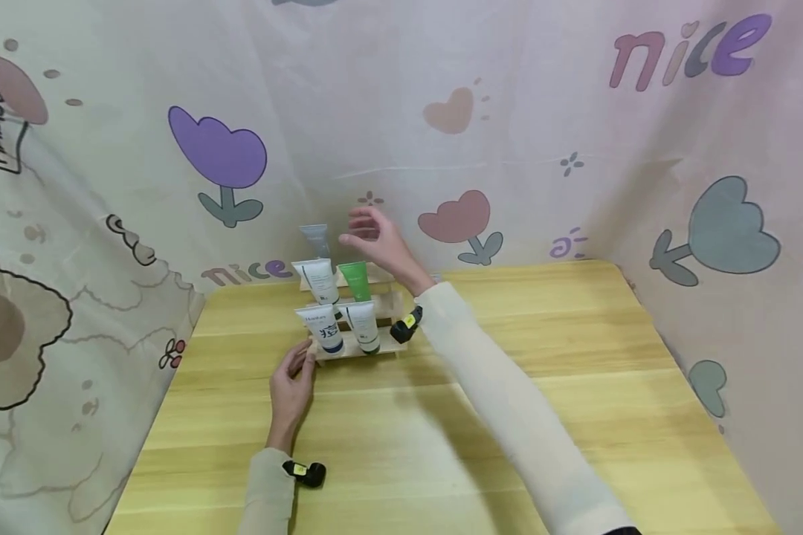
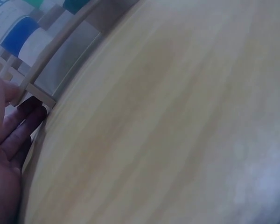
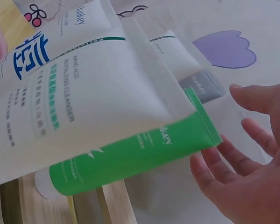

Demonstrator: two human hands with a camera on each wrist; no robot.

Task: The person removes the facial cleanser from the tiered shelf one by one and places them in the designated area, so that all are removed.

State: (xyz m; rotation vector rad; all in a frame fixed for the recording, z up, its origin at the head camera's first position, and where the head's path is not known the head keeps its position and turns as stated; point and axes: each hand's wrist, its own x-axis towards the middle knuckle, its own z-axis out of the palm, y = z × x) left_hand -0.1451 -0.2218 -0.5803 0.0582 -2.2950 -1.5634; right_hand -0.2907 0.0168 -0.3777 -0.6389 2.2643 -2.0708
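A small tiered wooden rack (image 1: 386,342) holds several squeeze tubes standing on their caps. In the front row are a white tube with a blue cap (image 1: 320,327) and a white tube with a dark green cap (image 1: 363,325). Behind them stand another white tube (image 1: 320,279) and a green tube (image 1: 355,280); a grey-blue tube (image 1: 317,239) is at the back. My left hand (image 1: 291,383) grips the rack's front left corner, thumb above and fingers underneath. Empty, my right hand (image 1: 383,244) hovers behind the green tube, its fingers spread and slightly bent.
The rack stands at the back left of a wood-grain table (image 1: 542,371), close to a patterned cloth (image 1: 375,89) hanging behind. More cloth hangs along both sides. Each wrist carries a small black camera (image 1: 311,474).
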